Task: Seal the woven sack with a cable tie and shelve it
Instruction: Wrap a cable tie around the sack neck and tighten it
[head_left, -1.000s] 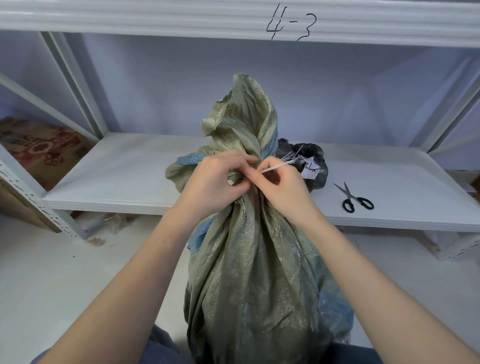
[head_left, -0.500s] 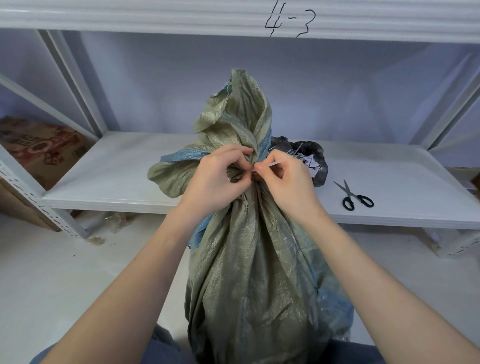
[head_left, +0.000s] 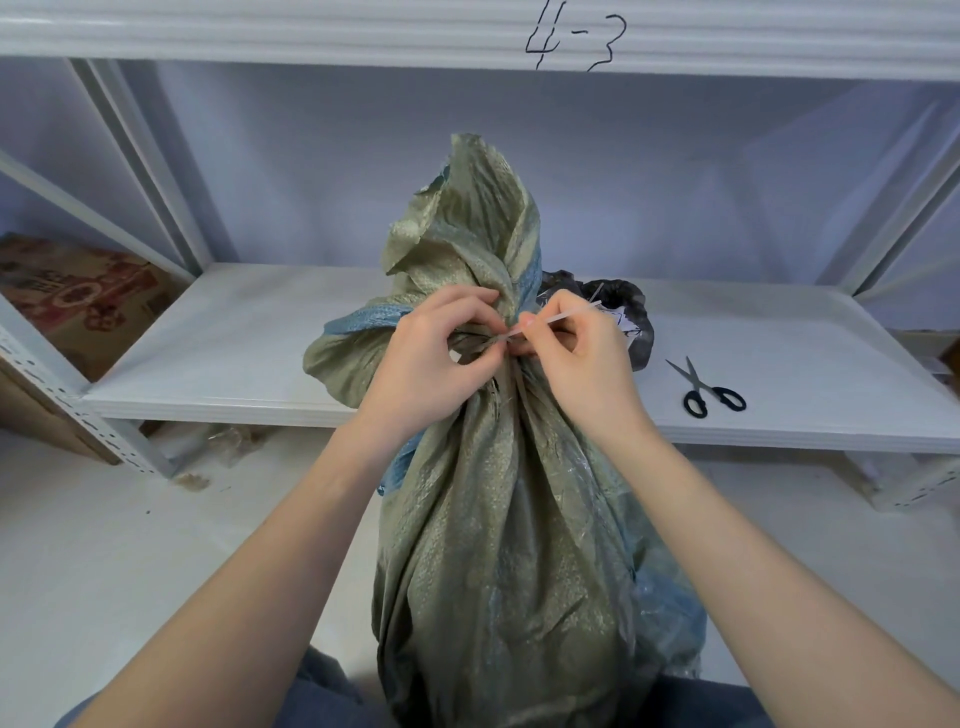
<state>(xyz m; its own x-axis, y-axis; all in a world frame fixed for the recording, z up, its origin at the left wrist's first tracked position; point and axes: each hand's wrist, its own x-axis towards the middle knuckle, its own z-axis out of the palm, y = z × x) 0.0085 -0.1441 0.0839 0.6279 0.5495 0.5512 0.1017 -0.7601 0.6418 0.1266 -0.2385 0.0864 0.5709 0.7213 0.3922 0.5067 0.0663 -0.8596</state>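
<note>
An olive-green woven sack (head_left: 498, 561) stands upright on the floor between my knees, its top bunched into a twisted neck. A thin white cable tie (head_left: 558, 319) runs round that neck, its free tail pointing up to the right. My left hand (head_left: 431, 364) clamps the gathered neck and the tie's head from the left. My right hand (head_left: 576, 358) pinches the tie's tail between thumb and fingers. The white shelf (head_left: 249, 358) labelled 4-3 lies just behind the sack.
Black-handled scissors (head_left: 709, 392) lie on the shelf's right part. A black plastic bag (head_left: 631, 322) holding more ties sits behind my right hand. A printed cardboard box (head_left: 78, 296) stands on the left, beyond the rack's upright. Floor debris (head_left: 192, 480) lies under the shelf's left end.
The sack's top has shifted slightly and its left flap hangs lower. The tie's tail, short half a second ago, again sticks out to the upper right from my right fingers.
</note>
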